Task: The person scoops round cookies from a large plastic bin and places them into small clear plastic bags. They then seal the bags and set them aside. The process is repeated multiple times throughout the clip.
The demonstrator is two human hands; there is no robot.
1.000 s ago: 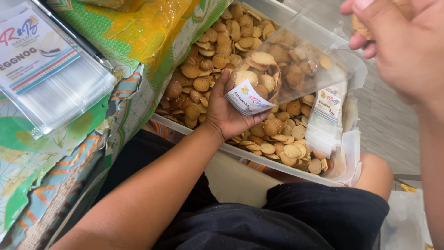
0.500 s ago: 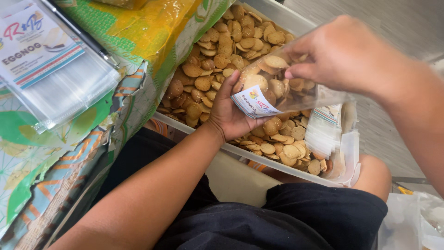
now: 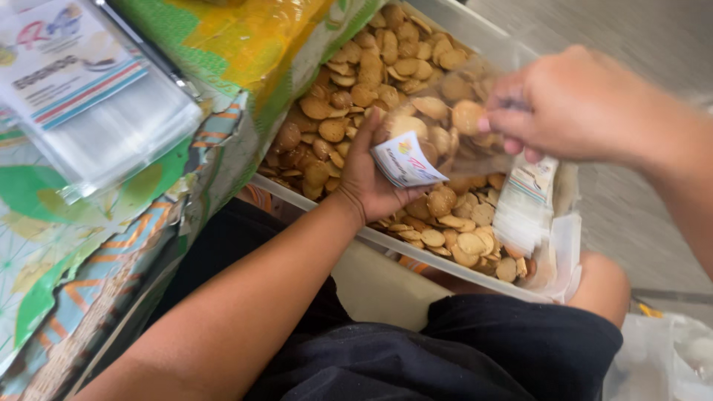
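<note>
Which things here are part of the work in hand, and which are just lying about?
In use: left hand holding the clear bag; right hand at the bag's mouth; biscuits in the tray.
Lying about: stack of empty bags; patterned cloth; bundle of bags in the tray.

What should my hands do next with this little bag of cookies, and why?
Probably let the right hand drop its cookies into the clear bag. The left hand holds the bag over the bin of cookies, and the right fingers sit at the bag's mouth.
</note>
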